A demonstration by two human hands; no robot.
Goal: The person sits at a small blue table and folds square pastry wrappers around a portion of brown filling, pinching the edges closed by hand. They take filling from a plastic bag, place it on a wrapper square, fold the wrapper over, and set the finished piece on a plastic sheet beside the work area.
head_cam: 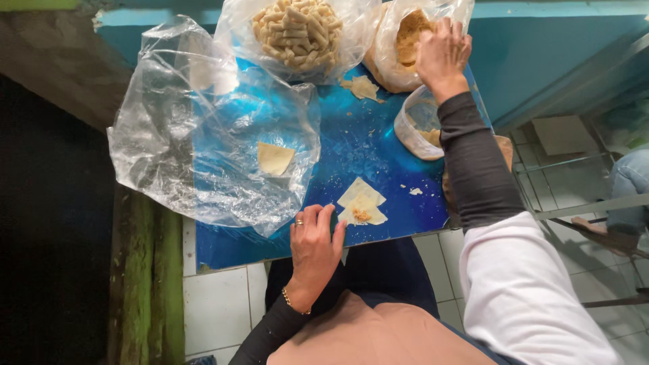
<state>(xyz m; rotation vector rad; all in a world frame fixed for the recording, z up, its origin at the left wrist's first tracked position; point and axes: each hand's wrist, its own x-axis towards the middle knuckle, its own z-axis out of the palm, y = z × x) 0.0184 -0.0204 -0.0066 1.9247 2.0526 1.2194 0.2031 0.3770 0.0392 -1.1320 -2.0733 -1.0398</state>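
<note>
Two hands divided the work — the left hand lay flat and released beside the wrapper; the right hand pinched filling in its bag; a small pinch suited best.

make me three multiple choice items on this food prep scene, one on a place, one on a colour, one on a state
1. Where is the right hand?
A. flat on the floor tiles
B. reaching into the bag of crumbly filling at the far side of the table
C. on the person's lap

2. What colour is the table top?
A. blue
B. red
C. white

3. What state is the wrapper by the left hand in?
A. rolled shut
B. lying open with a bit of filling on it
C. sealed inside a bag

Answers:
1 B, the hand is in the bag's open mouth beside the bag of rolled pieces.
2 A, the bare surface shows shiny blue.
3 B, it lies flat with a small heap in the middle, and the fingertips rest next to it.
</note>
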